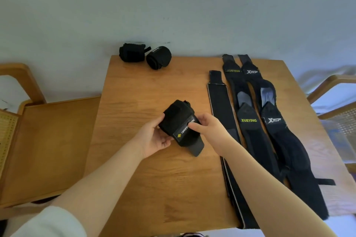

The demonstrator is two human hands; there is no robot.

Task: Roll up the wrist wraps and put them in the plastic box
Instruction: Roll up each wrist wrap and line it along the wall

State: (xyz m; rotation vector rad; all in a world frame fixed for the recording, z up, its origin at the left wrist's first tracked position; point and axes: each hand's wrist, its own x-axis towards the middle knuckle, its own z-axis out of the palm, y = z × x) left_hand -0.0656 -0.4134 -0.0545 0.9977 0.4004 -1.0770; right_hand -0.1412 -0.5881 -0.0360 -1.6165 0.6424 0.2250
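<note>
The left hand (154, 136) grips the rolled wrist wrap (179, 121) from the 9 o'clock side, fingers curled round it. The right hand (206, 127) holds it from 3 o'clock, thumb pressing the label. The roll sits just above the counter (144, 86), near the middle. Its loose tail points to 5 o'clock, and the roll's long way runs from 11 to 5. I think the tail should be pulled tight and pressed down flat, so it sticks. No plastic box shows.
</note>
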